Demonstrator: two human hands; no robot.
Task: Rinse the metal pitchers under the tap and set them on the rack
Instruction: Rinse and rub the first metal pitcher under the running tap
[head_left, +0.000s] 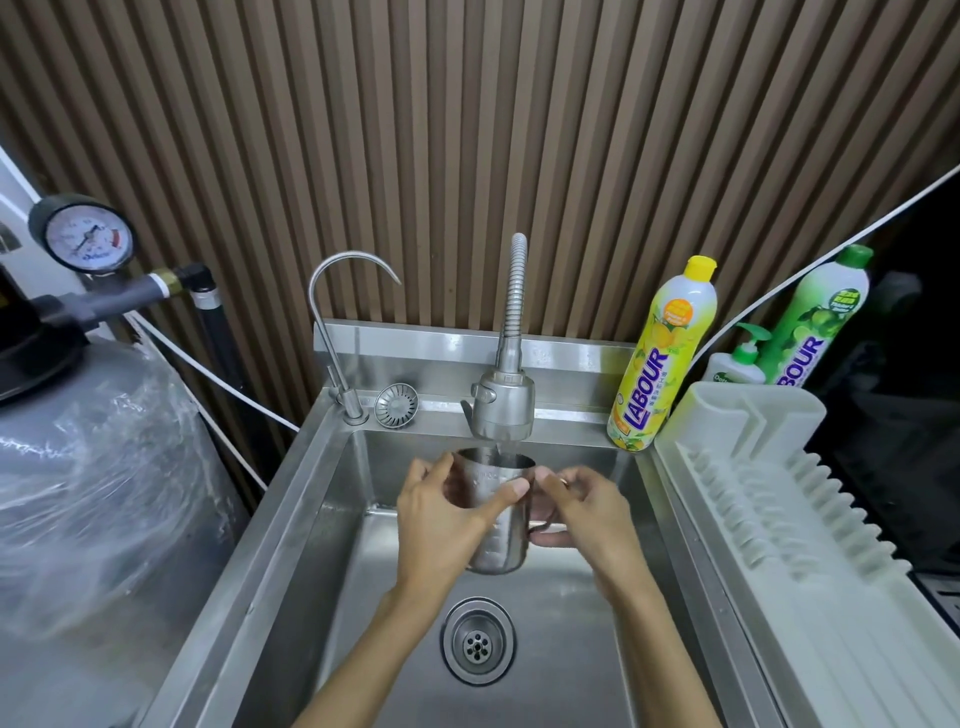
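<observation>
Rinse step: shiny steel pitcher (496, 525) under grey tap (504, 410).
L hand (441, 514), R hand (587, 514) fingers (501, 500) grip it; next: empty, white rack (753, 467) right of fingers.

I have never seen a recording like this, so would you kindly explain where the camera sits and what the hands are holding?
There is no machine here: a person wears one camera on the head, which looks down at their own two hands over a steel sink. The left hand wraps round the body of a metal pitcher, and the right hand grips its handle. They hold it upright under the tap, whose water runs into it. To the right lies a white rack, with a yellow bottle and a green bottle of dish soap standing by its far end.
</observation>
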